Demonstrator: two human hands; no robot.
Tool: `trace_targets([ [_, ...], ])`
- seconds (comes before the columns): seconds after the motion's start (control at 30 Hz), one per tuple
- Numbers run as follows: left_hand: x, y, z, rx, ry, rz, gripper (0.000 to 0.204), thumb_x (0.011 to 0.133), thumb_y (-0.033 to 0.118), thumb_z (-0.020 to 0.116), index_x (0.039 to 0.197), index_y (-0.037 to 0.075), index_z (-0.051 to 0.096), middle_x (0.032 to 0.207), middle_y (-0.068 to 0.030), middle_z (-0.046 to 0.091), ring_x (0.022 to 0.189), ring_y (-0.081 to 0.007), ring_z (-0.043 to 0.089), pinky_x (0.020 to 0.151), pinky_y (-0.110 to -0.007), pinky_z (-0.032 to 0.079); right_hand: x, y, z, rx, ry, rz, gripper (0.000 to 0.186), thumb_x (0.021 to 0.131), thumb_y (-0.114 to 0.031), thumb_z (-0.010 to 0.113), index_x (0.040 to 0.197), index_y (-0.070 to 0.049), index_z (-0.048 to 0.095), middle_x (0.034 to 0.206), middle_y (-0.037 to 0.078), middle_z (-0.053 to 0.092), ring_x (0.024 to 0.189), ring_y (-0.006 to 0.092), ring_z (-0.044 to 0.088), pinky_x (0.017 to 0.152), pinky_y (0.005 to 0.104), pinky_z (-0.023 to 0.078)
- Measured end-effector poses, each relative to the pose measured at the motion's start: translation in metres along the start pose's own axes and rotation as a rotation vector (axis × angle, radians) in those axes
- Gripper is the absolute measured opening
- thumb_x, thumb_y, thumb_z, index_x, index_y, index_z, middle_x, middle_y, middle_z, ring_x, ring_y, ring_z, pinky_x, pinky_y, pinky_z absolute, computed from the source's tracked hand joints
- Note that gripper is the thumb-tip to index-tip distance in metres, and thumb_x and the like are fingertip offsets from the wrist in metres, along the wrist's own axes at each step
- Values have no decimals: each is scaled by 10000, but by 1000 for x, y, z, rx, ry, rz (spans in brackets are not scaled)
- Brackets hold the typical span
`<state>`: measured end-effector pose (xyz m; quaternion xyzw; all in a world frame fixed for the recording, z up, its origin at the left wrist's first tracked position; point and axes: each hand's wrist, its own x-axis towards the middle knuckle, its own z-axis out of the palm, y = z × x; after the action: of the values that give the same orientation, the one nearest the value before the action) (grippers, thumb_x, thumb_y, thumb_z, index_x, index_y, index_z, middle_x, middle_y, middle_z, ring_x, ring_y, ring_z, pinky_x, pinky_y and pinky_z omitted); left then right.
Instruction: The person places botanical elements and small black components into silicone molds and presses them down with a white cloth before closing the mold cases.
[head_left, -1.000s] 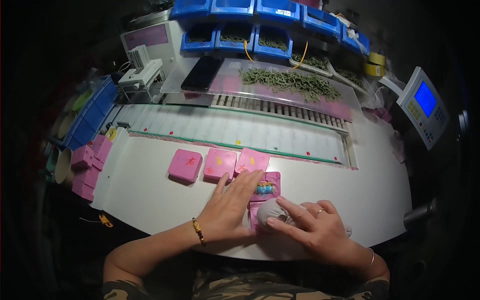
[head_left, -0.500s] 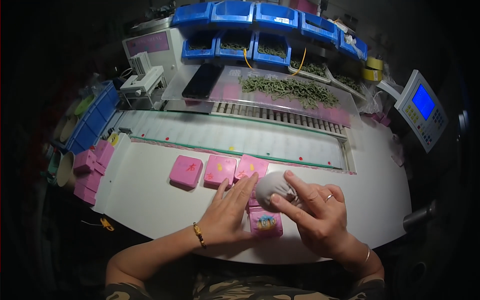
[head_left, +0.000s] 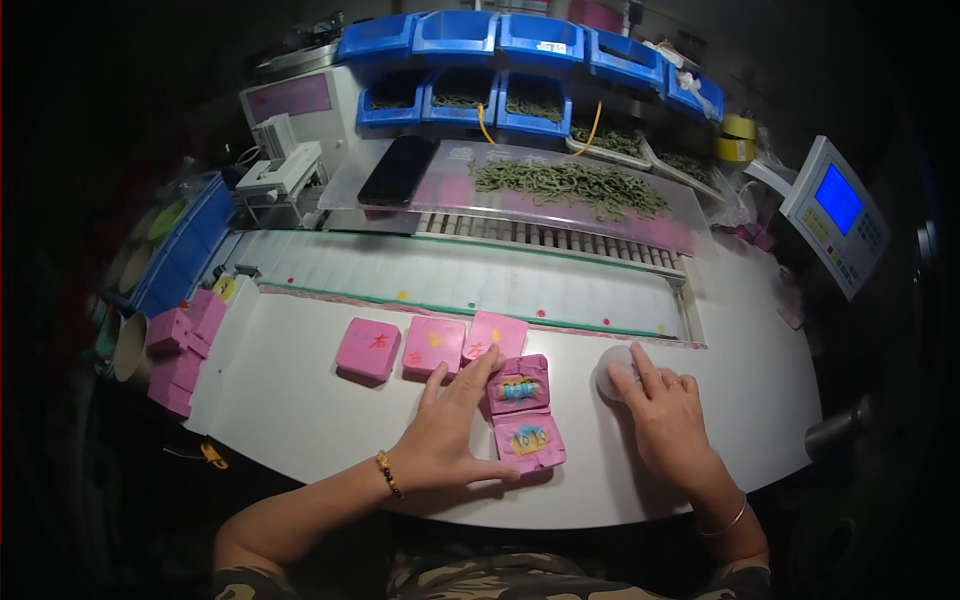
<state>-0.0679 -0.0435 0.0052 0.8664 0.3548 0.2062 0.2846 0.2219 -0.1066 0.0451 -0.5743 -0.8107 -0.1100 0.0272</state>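
A pink two-part mould [head_left: 523, 396] lies opened on the white table in front of me, one half beyond the other. Blue and yellow shapes sit in the cavities of both halves. My left hand [head_left: 447, 425] is open along its left side, with the fingers spread by the far half and the thumb at the near half's edge. To the right, apart from the mould, my right hand [head_left: 665, 415] is closed on a round grey-white cloth pouch [head_left: 611, 375] resting on the table. The hand partly hides the pouch.
Closed pink moulds [head_left: 368, 349] stand in a row beyond my left hand. A conveyor [head_left: 440, 270] crosses behind them. Green twisted pieces [head_left: 580, 188] and a phone [head_left: 400, 170] lie on a clear shelf. Blue bins [head_left: 535, 100] rise behind; a keypad display [head_left: 838, 215] stands right.
My right hand has carried the pouch from above the mould to the table at the right, uncovering the mould's far half. My left hand has stayed beside the mould.
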Motion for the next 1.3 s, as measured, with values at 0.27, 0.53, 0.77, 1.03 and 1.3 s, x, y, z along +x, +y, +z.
trace_targets([
  [0.27, 1, 5, 3, -545, 270, -54, 710, 801, 42, 786, 1404, 33, 411, 1166, -72, 657, 1161, -163, 596, 1025, -353, 448, 31, -27, 8, 776, 142, -107, 769, 750, -236, 816, 1405, -44, 461, 1352, 203, 524, 1212, 363, 522, 999, 425, 425],
  [0.53, 2, 4, 2, -644, 266, -98, 459, 801, 1, 771, 1206, 21, 555, 1085, -87, 655, 1023, -160, 652, 918, -311, 538, 42, -31, 26, 1011, 101, 7, 282, 786, -134, 785, 1017, -14, 676, 963, 128, 679, 895, 243, 662, 782, 338, 518],
  [0.77, 9, -5, 10, -483, 316, 19, 370, 806, -1, 757, 1122, 17, 565, 1052, -82, 648, 846, -117, 629, 770, -257, 524, 40, -43, 37, 980, 227, 22, 279, 776, -133, 779, 988, -22, 635, 906, 129, 647, 845, 283, 655, 721, 374, 511],
  [1.03, 9, 0, 8, -372, 371, 58, 307, 799, 14, 757, 1066, 19, 607, 1000, -77, 640, 727, -113, 567, 658, -248, 485, 42, -48, 37, 865, 242, -5, 306, 772, -69, 744, 1011, -28, 557, 920, 144, 611, 854, 321, 622, 717, 400, 502],
  [1.3, 10, -9, 7, -338, 482, 79, 344, 784, 48, 785, 1083, 36, 615, 1014, -79, 637, 807, -145, 601, 708, -266, 502, 44, -45, 39, 1225, 55, 287, 314, 855, -143, 762, 1029, -7, 539, 884, 105, 678, 801, 154, 673, 679, 281, 526],
])
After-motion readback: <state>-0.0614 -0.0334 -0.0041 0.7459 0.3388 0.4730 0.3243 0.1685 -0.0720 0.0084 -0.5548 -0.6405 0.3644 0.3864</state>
